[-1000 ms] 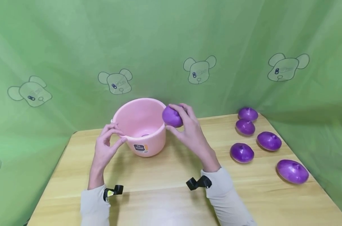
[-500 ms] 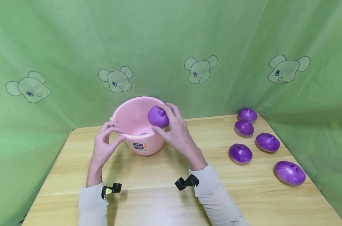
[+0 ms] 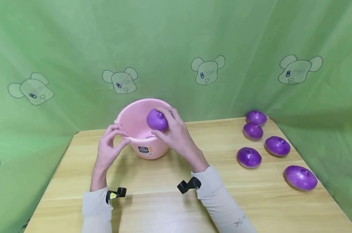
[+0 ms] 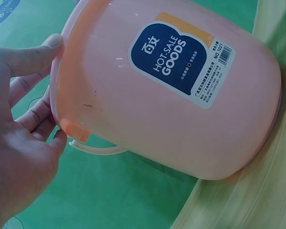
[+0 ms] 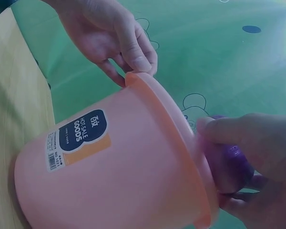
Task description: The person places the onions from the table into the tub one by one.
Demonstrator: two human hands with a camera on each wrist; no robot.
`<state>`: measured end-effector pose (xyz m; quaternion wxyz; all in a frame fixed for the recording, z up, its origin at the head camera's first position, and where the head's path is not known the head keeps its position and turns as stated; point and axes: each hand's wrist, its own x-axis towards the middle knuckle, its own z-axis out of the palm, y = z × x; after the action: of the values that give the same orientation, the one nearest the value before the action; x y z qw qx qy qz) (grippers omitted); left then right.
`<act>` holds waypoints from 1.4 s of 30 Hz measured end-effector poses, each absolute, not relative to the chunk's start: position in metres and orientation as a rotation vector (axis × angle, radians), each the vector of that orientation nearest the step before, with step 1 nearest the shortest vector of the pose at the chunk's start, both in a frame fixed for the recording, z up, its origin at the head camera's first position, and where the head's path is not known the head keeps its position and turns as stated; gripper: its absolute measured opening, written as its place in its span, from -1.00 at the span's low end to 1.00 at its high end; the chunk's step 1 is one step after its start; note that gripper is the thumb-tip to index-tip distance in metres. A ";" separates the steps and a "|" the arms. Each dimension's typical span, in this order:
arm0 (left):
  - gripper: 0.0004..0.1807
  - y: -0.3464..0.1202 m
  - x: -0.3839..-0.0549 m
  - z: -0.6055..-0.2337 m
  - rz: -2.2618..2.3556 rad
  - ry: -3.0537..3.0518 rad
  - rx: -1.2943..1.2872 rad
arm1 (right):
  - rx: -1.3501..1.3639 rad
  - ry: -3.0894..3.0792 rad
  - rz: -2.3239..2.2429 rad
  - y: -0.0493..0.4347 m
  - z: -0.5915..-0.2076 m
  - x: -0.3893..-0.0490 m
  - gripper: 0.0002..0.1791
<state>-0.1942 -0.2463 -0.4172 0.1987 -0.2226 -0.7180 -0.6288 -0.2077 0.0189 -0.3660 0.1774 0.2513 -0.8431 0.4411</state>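
A pink plastic bucket (image 3: 161,149) stands upright on the table, its printed label (image 4: 181,62) on the near side. My left hand (image 3: 109,147) pinches the rim at the left front, thumb outside and fingers over the edge. With curled fingers and thumb, my right hand (image 3: 177,134) holds a purple onion (image 3: 156,120) at the bucket's mouth, just inside the right rim. In the right wrist view the rim partly covers that onion (image 5: 226,167). Low in the bucket, a dark purple sliver peeks over the front rim; most of it is hidden.
Several more purple onions (image 3: 249,157) lie along the right side of the wooden table (image 3: 152,207). A green cloth (image 3: 164,38) with bear-head drawings hangs close behind and beside the table. The bucket's white handle (image 4: 99,150) hangs at its side.
My right hand has carried the onion leftward from outside the right rim to over the bucket's opening. My left hand has kept its hold on the rim.
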 end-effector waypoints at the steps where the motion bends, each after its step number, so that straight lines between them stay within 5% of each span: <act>1: -0.80 -0.246 -0.195 -0.417 -1.758 -2.009 -0.627 | 0.715 -2.389 1.248 0.018 -0.366 -0.208 -0.17; 42: -0.78 -0.245 -0.192 -0.419 -1.774 -1.978 -0.666 | 0.861 -2.427 1.162 0.015 -0.375 -0.215 -0.16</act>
<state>-0.1922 -0.2454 -0.4191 0.1996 -0.2383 -0.7076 -0.6346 -0.2150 0.0146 -0.3747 0.1575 0.3011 -0.8482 0.4062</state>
